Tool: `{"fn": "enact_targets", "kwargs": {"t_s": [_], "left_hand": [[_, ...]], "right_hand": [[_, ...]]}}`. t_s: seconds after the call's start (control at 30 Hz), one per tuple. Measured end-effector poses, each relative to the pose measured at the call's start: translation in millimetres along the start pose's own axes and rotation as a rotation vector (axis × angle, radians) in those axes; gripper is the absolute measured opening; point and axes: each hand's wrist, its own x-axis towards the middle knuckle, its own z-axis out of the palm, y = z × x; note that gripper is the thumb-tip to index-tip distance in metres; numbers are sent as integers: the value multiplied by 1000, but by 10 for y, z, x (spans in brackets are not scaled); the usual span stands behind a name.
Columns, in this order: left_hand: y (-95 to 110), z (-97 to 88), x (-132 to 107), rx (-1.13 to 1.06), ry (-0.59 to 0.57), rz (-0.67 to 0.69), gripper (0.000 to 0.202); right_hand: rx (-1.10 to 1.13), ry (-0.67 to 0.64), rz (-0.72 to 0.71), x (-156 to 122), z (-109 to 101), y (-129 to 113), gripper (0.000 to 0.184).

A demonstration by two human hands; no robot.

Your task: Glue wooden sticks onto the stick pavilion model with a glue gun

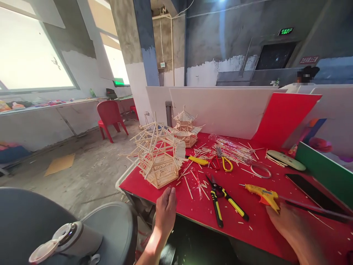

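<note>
Larger stick frame, the landmark for all positions, standing on the red surface with its base at the near left edge. The person's left hand lies just in front of this frame, thumb and fingers drawn together; whether it touches the base cannot be told. The right hand, well to the right of the frame, is blurred at the handle of a yellow glue gun; its fingers are partly hidden, so whether they grip cannot be told.

Containers: a clear plastic bag, right of and beyond the frame, holds many thin pale sticks, with more scattered around it. A white tumbler, left of and nearer than the frame, rests on a grey seat, its lid flipped open; the contents are not visible. A smaller stick pavilion stands behind the frame. Black-and-yellow cutters lie with handles spread, right of the frame.
</note>
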Motion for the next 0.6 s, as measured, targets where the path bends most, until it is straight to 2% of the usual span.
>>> {"fn": "enact_targets", "kwargs": {"t_s": [0.07,0.1,0.17,0.23,0.3,0.37,0.43,0.5,0.6], "left_hand": [[-33,-26,10,53,1,8,45],[-37,-31,16,60,-15,6,44],[-11,-24,23,31,-91,-17,39],[54,-8,23,-85,-193,-82,35],[131,-14,17,-251,-327,-189,34],[184,-66,14,-471,-421,-333,35],[193,-160,20,-615,-443,-438,32],[154,-259,33,-746,-476,-476,37],[36,-330,42,-690,-520,-466,36]], "right_hand": [[-95,60,-42,-52,-138,-228,33],[-108,101,-114,-106,-210,-424,35],[107,145,-347,-274,-321,-960,35],[376,22,-591,-491,-356,-1585,25],[499,-64,-802,-683,-322,-2136,21],[542,-32,-882,-789,-260,-2496,13],[546,-11,-898,-802,-202,-2656,10],[508,-38,-902,-772,-156,-2690,14],[356,-40,-937,-771,-76,-2702,22]]}}
